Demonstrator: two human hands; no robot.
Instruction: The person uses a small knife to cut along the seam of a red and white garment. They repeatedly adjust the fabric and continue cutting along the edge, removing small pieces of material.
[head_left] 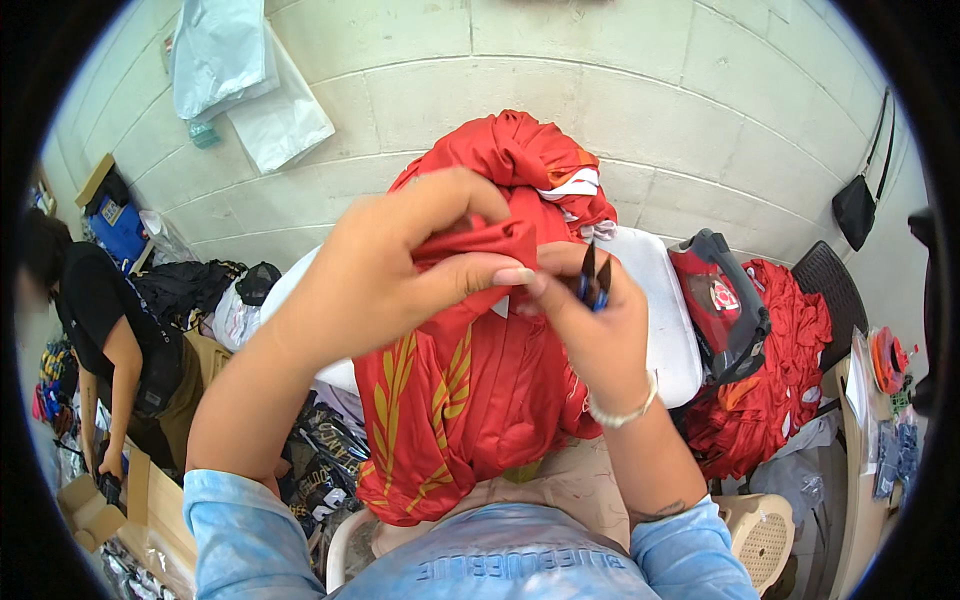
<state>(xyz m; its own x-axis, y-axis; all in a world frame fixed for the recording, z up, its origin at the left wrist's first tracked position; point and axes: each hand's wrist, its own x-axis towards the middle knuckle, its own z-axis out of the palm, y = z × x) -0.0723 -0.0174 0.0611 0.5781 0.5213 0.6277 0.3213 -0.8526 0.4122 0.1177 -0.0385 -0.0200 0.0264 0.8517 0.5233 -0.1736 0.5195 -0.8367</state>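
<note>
A red garment (500, 375) with yellow leaf-like figures hangs in front of me, over the edge of a white table. My left hand (425, 245) pinches a fold of its cloth between thumb and fingers, raised above the rest. Close against that thumb, my right hand (595, 310) has its thumb and index finger at the edge of the same fold. Small thread snips (597, 280) with dark blades and blue handles are tucked in the right hand, blades pointing up. The palm side of the right hand is partly hidden.
More red cloth (505, 145) is heaped at the back of the white table (675, 330), near the wall. A grey and red clear-sided bag (715, 300) and a red garment pile (770, 380) lie right. At left, another person (125, 340) bends beside cardboard boxes (95, 515).
</note>
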